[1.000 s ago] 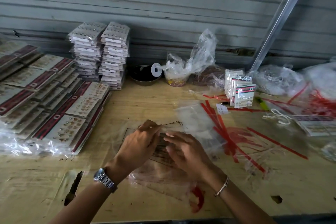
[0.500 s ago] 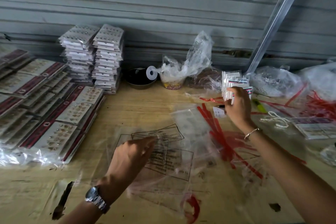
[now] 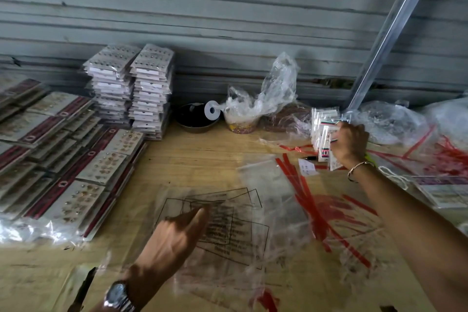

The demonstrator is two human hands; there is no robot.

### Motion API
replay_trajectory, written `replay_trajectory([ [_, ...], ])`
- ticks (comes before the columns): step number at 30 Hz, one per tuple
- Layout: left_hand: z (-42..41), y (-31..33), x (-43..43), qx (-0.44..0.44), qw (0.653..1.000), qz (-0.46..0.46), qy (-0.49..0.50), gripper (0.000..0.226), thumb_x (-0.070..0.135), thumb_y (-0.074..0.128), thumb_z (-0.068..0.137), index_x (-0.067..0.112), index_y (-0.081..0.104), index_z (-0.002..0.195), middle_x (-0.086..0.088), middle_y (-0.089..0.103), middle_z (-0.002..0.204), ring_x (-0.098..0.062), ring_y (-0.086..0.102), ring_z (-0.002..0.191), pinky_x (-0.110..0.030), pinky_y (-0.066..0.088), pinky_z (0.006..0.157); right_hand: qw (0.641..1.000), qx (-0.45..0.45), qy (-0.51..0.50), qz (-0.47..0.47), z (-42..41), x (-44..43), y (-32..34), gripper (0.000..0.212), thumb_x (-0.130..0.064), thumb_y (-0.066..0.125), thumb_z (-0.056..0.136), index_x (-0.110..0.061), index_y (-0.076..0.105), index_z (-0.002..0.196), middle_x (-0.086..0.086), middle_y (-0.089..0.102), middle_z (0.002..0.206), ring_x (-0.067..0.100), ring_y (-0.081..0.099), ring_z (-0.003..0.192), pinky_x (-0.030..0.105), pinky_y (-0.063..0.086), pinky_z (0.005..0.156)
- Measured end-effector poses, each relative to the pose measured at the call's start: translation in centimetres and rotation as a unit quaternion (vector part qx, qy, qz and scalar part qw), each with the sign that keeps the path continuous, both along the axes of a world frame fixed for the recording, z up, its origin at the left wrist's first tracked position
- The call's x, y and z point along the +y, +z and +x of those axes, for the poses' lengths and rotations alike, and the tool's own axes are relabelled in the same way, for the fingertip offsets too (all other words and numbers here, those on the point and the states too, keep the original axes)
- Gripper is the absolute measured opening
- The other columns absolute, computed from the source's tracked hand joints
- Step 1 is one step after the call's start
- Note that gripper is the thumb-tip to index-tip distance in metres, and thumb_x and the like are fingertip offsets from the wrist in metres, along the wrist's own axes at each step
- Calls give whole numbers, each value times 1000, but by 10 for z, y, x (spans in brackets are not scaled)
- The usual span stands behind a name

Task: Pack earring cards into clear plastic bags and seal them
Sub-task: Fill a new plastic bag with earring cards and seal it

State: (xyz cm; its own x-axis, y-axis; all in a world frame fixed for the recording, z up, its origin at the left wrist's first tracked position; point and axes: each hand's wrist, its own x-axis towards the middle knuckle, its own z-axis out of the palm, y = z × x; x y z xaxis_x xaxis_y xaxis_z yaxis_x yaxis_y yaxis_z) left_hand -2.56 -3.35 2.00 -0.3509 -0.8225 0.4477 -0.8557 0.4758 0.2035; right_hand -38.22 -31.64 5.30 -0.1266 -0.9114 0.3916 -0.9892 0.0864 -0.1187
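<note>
Clear plastic bags point(image 3: 229, 233) with black printed frames lie flat at the table's front centre. My left hand point(image 3: 174, 237) rests on their left side, pinching the bag film; the fingers are blurred. More clear bags with red seal strips point(image 3: 304, 200) spread to the right. At the back right stands a small upright batch of earring cards point(image 3: 320, 124). My right hand point(image 3: 350, 143) grips the front cards of that batch, fingers curled over their tops.
Packed earring cards point(image 3: 76, 175) lie in rows on the left. Two tall stacks of packed cards point(image 3: 131, 88) stand against the shutter wall. A dark bowl point(image 3: 196, 119), a tape roll point(image 3: 212, 110), crumpled plastic bags point(image 3: 266, 99) and a slanted metal bar point(image 3: 390, 33) line the back.
My right hand left the bags at the front, reached to the back right and took hold of the upright cards. My left hand stayed on the clear bags.
</note>
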Motion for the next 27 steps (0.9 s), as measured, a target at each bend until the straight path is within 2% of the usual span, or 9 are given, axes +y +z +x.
replay_trajectory([
  [3,-1,7,1,1,999,41,-5,42,27,28,105,4,60,122,-1,63,73,-6,48,48,-7,30,47,998,35,48,12,-11,0,1,33,14,65,75,-2,70,103,20,69,101,39,56,98,40,48,84],
  [6,0,4,1,-34,997,60,-24,38,12,59,89,0,60,125,-14,72,102,-13,68,66,-14,52,52,993,33,109,28,-22,3,7,34,13,66,77,-7,74,102,16,72,105,34,63,99,39,52,88],
  [9,0,0,-1,-66,994,82,-29,69,-5,82,65,-2,57,130,-20,67,119,-19,73,84,-23,59,60,986,71,148,27,-30,8,17,21,4,76,74,-12,77,87,9,75,98,30,66,93,35,53,87],
  [12,-3,-2,-4,-89,993,75,-35,83,-9,84,57,-4,52,134,-24,63,123,-21,73,87,-23,60,64,976,103,192,6,-39,15,26,16,-1,81,68,-15,75,71,9,71,94,32,59,94,35,45,80],
  [15,-8,-3,-7,-114,991,53,-38,82,-10,85,53,-6,55,129,-26,62,124,-24,72,87,-24,60,64,960,88,264,40,-49,21,31,22,1,82,66,-15,69,60,7,72,102,28,64,97,33,46,86],
  [18,-12,-1,-5,-145,987,50,-39,81,-9,87,48,-5,61,125,-24,62,125,-24,72,90,-23,59,71,962,64,255,75,-50,28,33,19,5,75,72,-13,71,67,4,75,87,24,70,87,28,51,77],
  [21,-15,3,-3,-155,986,62,-23,87,-9,90,42,-6,60,124,-24,61,126,-21,71,86,-23,60,69,974,22,223,14,-43,41,38,13,0,74,74,-13,72,74,6,75,83,29,69,81,39,55,73],
  [24,-15,3,-4,-122,989,88,-8,83,-10,87,51,-5,57,128,-26,56,131,-20,70,86,-24,60,67,969,-46,237,-60,-27,62,47,5,-9,79,76,-11,75,78,7,75,80,28,71,75,41,56,71],
  [27,-18,-4,-6,-106,989,105,4,67,-4,67,85,0,37,145,-23,32,152,-18,61,114,-25,55,90,938,-172,284,-97,-7,93,51,7,-10,81,75,-12,76,78,2,75,75,20,71,66,34,57,67],
])
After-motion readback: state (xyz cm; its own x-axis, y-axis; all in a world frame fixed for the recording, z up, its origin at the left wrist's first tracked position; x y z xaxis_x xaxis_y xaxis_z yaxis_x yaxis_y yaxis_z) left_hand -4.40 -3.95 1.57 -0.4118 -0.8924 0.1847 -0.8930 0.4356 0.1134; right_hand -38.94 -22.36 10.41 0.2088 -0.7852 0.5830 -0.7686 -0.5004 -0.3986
